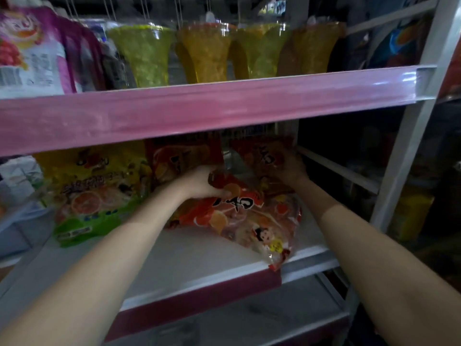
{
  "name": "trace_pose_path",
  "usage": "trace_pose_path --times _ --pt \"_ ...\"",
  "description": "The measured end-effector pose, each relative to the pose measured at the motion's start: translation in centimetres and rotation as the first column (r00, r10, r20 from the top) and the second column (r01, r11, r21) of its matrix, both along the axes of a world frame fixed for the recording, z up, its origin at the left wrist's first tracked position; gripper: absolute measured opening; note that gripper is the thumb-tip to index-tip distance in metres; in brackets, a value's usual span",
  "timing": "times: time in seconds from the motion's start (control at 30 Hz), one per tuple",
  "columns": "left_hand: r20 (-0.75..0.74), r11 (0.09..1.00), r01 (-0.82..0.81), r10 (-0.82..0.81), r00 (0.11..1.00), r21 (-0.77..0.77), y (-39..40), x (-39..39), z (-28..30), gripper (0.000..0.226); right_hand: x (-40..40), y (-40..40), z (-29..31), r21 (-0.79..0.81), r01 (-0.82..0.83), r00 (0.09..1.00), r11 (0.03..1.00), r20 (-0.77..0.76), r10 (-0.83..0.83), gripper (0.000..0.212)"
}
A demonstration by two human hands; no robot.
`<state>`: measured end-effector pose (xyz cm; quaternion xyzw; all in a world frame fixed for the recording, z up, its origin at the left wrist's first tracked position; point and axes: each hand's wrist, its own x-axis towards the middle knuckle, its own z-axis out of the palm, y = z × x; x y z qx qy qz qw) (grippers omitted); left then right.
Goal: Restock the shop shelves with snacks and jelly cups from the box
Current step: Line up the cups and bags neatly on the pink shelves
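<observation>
A dim shop aisle holds a white shelf (pixel 189 255) under a pink-edged upper shelf (pixel 199 111) carrying jelly cups (pixel 207 53). A red bag (pixel 239 216) lies flat on the white shelf; the left hand (pixel 202 182) has its fingers curled over the bag's back edge. The right hand (pixel 289 168) grips an upright bag (pixel 264 158) behind it.

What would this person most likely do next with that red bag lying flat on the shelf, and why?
Probably tip the red jelly bag upright and slide it back. It lies flat with its lower corner hanging over the shelf edge, while the bags behind stand up. The left hand already grips its top; the right hand steadies an upright red bag behind it.
</observation>
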<state>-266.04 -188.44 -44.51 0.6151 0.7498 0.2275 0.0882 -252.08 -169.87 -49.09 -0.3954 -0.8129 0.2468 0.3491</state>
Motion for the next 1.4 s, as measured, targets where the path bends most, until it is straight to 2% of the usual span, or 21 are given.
trace_pose_path --times 0.13,0.2,0.3,0.47,0.53,0.63,0.73,0.83,0.87,0.97,1.1,1.17,1.27,1.4 --pt "-0.055 0.999 0.002 -0.005 0.998 -0.050 -1.2 -0.2 -0.9 0.067 0.7 -1.7 -0.6 0.079 0.044 0.975 0.996 -0.221 -0.025 0.044" --pt "-0.120 0.992 -0.023 0.007 0.993 -0.127 -1.8 -0.5 -1.2 0.072 0.5 -2.5 -0.2 0.115 0.043 0.958 0.992 -0.288 -0.008 0.033" --pt "-0.193 0.973 -0.100 0.059 0.979 -0.206 -2.4 -0.8 -1.7 0.083 0.4 -2.8 1.8 0.153 0.092 0.932 0.984 -0.360 -0.031 0.032" --pt "-0.131 0.983 -0.071 0.049 0.990 -0.169 -2.5 -0.4 -1.1 0.088 1.6 -4.5 4.5 0.098 0.089 0.866 0.991 -0.499 -0.028 0.041" --pt "-0.106 0.987 -0.083 0.068 0.992 -0.139 -2.5 -0.3 -1.2 0.090 1.4 -4.7 4.2 0.125 0.097 0.882 0.987 -0.470 -0.027 0.038" --pt "-0.212 0.963 -0.160 0.114 0.971 -0.215 -2.6 -0.3 -1.5 0.089 0.2 -3.9 3.0 0.146 0.155 0.904 0.977 -0.421 -0.081 0.027" --pt "-0.255 0.943 -0.198 0.128 0.958 -0.268 -2.7 -0.4 -1.8 0.088 -1.1 -2.8 1.9 0.084 0.159 0.926 0.984 -0.359 -0.119 0.025" --pt "-0.253 0.963 -0.204 0.157 0.955 -0.174 -2.6 -0.5 -2.0 0.091 -0.9 -2.0 0.8 -0.015 -0.064 0.984 0.998 -0.165 0.061 0.038" --pt "-0.267 0.972 -0.200 0.162 0.950 -0.123 -2.6 -0.4 -1.9 0.093 -0.2 -2.1 0.6 -0.064 -0.147 0.978 0.987 -0.157 0.136 0.045" --pt "-0.327 0.987 -0.155 0.163 0.931 0.052 -1.9 0.0 -1.5 0.083 2.5 -2.3 0.5 -0.054 -0.246 0.938 0.968 -0.266 0.223 0.056" --pt "-0.243 0.974 -0.006 0.063 0.968 0.225 1.4 0.1 -1.6 0.071 3.6 -1.7 0.1 -0.024 -0.376 0.901 0.926 -0.241 0.360 0.070" --pt "-0.237 0.975 0.040 0.013 0.971 0.220 2.9 0.2 -1.5 0.071 2.9 -0.8 0.1 -0.065 -0.398 0.885 0.915 -0.292 0.364 0.072" --pt "-0.260 0.985 -0.026 0.070 0.963 0.169 4.8 0.4 -1.5 0.069 1.6 0.6 0.5 -0.121 -0.386 0.872 0.914 -0.372 0.319 0.067" --pt "-0.277 0.984 -0.031 0.079 0.958 0.174 6.3 0.2 -2.0 0.067 -0.4 2.6 0.5 -0.265 -0.452 0.878 0.852 -0.303 0.371 0.064"
